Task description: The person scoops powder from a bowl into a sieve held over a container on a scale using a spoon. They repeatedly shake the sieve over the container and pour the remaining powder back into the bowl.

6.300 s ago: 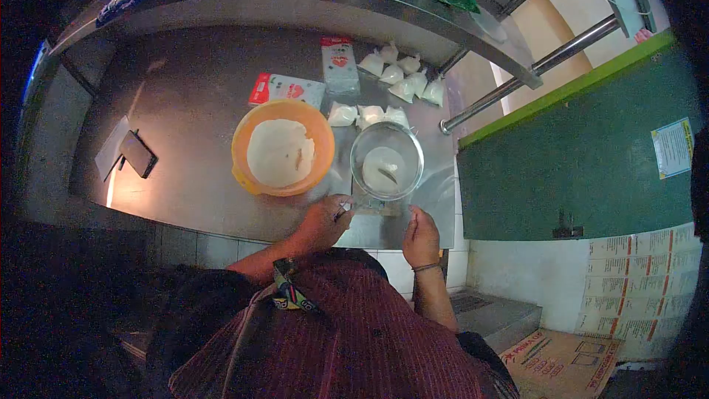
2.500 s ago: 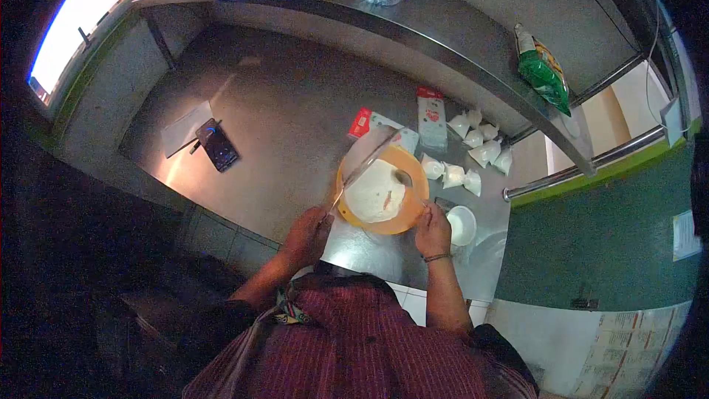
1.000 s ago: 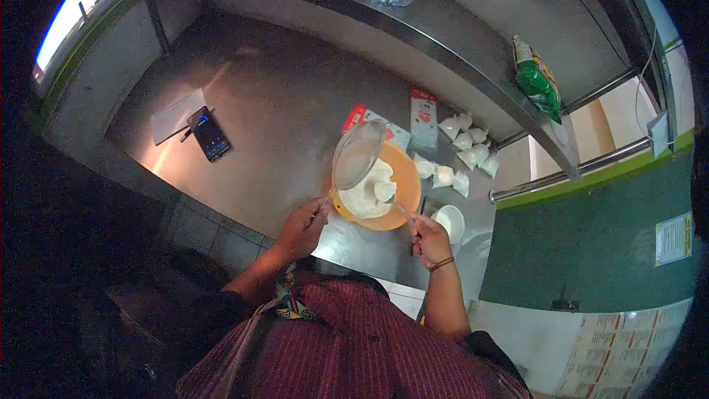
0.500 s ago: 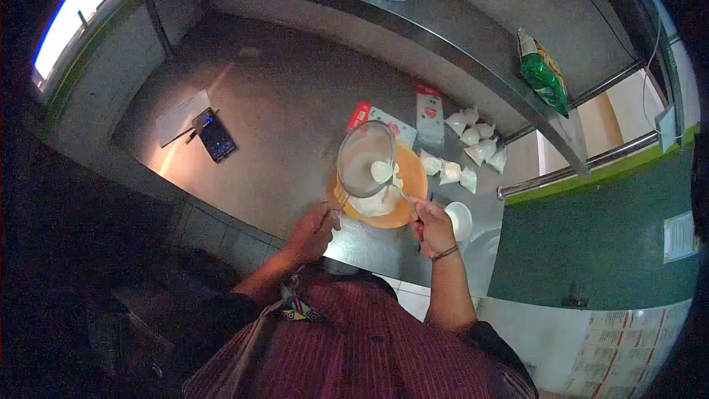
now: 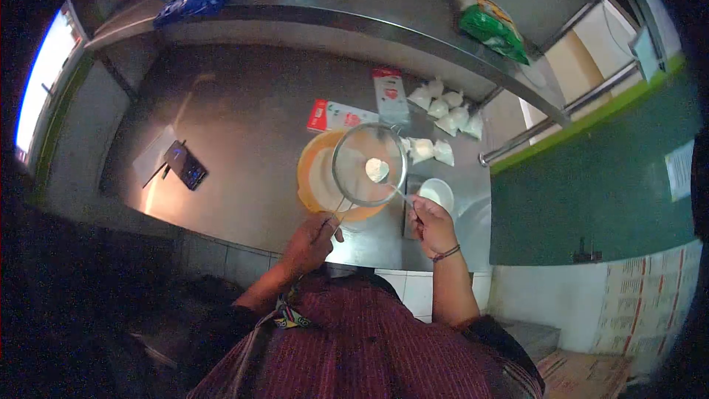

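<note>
and there was the sieve, tilted over the right side of the orange bowl; whether the two touched i couldn't tell. my left hand was closed round its thin handle, no gap to spare. over the mesh came the spoon, its handle pinched between thumb and fingers of my right hand, a round heap of white powder in its head. so the scoop was full and not tipped out, and more powder showed pale in the bowl. beyond it, a row of small filled bags and a cluster of others looked finished, filled and gathered at the neck. a white tub stood just right of the sieve, near my right knuckles, so room was tight on that side. behind, the lying packet and the upper packet hemmed in the far rim. leftward was roomier: a wide stretch of steel counter ran to the phone and a sheet of paper. the counter's front edge passed close by my wrists, and the shelf crossed above the far side, well apart from both hands.
</note>
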Available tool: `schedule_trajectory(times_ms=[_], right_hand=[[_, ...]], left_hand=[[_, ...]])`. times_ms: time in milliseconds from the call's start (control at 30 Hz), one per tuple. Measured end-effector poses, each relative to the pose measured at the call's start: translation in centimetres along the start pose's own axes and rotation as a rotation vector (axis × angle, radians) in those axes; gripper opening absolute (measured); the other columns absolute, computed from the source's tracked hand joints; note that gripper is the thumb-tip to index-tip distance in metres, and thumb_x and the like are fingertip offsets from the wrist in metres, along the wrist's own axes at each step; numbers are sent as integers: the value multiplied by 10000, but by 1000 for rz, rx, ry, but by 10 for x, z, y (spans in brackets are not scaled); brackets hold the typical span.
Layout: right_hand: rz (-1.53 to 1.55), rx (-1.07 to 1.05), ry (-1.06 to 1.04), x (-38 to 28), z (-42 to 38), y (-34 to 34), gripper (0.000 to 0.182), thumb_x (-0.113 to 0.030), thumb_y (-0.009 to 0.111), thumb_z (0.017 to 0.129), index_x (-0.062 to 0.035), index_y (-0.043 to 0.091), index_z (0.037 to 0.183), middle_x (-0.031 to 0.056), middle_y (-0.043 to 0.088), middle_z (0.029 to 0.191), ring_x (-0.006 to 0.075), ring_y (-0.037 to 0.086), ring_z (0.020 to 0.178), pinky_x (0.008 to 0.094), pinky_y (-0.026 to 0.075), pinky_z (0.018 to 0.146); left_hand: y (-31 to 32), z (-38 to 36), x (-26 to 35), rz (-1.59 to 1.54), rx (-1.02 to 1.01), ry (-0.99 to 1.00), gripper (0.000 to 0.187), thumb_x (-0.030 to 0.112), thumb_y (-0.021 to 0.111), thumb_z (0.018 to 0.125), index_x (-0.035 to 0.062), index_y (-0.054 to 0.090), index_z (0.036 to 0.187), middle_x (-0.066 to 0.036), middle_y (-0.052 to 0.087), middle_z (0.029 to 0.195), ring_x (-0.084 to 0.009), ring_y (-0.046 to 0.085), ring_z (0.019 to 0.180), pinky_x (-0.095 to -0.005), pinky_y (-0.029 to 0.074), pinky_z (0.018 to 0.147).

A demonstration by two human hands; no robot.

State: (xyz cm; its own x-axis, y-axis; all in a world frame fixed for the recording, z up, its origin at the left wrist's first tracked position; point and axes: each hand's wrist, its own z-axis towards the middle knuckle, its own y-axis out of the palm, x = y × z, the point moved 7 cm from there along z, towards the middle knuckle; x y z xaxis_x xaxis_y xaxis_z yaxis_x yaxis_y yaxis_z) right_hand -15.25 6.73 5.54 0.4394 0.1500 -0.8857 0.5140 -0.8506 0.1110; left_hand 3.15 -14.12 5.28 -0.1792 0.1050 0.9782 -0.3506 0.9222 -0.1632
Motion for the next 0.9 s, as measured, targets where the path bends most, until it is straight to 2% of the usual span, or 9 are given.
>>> schedule_trajectory(times_ms=[67, 300, 400, 467, 600, 667, 700, 767, 900], right_hand=[[-10, 93, -13, -1, -13, -23, 312, -308, 580, 1040, -81, 642, 1244, -46, 562, 782, 39, 433, 546, 203, 356, 478], [48, 164, -97, 14, -33, -102, 308, -289, 583, 1036, -82, 644, 1256, -52, 571, 757, 36, 429, 531, 198, 339, 465], [24, 214, -125, 8, -36, -125, 287, -268, 576, 1036, -81, 650, 1241, -58, 573, 745, 37, 426, 530, 201, 336, 464], [-3, 230, -145, 9, -36, -140, 273, -246, 569, 1037, -76, 654, 1234, -61, 583, 749, 31, 450, 545, 197, 338, 462], [-96, 257, -208, 25, -20, -172, 262, -243, 571, 1037, -63, 670, 1199, -52, 596, 765, 32, 482, 590, 190, 362, 501], [-182, 215, -375, 28, -7, -183, 254, -240, 567, 1040, -51, 686, 1161, -42, 603, 785, 46, 505, 646, 199, 399, 564], [-161, 220, -372, 26, -7, -185, 254, -240, 567, 1040, -51, 686, 1161, -42, 603, 785, 46, 505, 646, 199, 399, 564], [-308, 222, -331, 16, -12, -185, 297, -256, 551, 1030, -13, 699, 1117, 55, 667, 826, 173, 626, 791, 325, 509, 744], [-390, 184, -392, 24, 3, -194, 280, -229, 550, 1008, -20, 688, 1134, 92, 709, 883, 221, 670, 835, 350, 525, 783]], left_hand=[[20, 2, 10, -122, -82, -86, 294, 246, 443, 1078, 38, 577, 919, -19, 522, 666, -114, 499, 567, -306, 436, 544], [88, 27, 19, -84, -190, -25, 264, 217, 461, 1064, 15, 562, 926, -65, 636, 772, -143, 553, 599, -329, 474, 562], [120, 40, 7, 116, -311, -25, 170, 138, 483, 1025, 4, 555, 948, -89, 644, 776, -191, 591, 638, -358, 485, 576], [133, 37, 13, 415, -253, 345, 104, 70, 487, 980, -4, 557, 994, -108, 655, 805, -222, 608, 668, -391, 495, 590], [156, 44, -10, 185, -264, 91, 104, 47, 489, 967, -7, 559, 1021, -109, 651, 819, -237, 611, 667, -396, 503, 607], [166, 31, 11, 693, -72, 826, 130, 65, 507, 969, -9, 570, 1056, -118, 646, 823, -245, 615, 674, -366, 504, 621], [170, 28, 14, 707, -90, 827, 130, 65, 507, 969, -9, 570, 1056, -118, 646, 823, -245, 615, 674, -366, 504, 621], [169, 35, -1, 382, -145, 319, 145, 84, 521, 988, -9, 577, 1084, -124, 629, 813, -240, 616, 687, -345, 509, 642], [184, 35, -4, 580, -47, 435, 166, 132, 513, 1023, -1, 596, 1077, -111, 620, 817, -208, 602, 681, -332, 503, 641]])
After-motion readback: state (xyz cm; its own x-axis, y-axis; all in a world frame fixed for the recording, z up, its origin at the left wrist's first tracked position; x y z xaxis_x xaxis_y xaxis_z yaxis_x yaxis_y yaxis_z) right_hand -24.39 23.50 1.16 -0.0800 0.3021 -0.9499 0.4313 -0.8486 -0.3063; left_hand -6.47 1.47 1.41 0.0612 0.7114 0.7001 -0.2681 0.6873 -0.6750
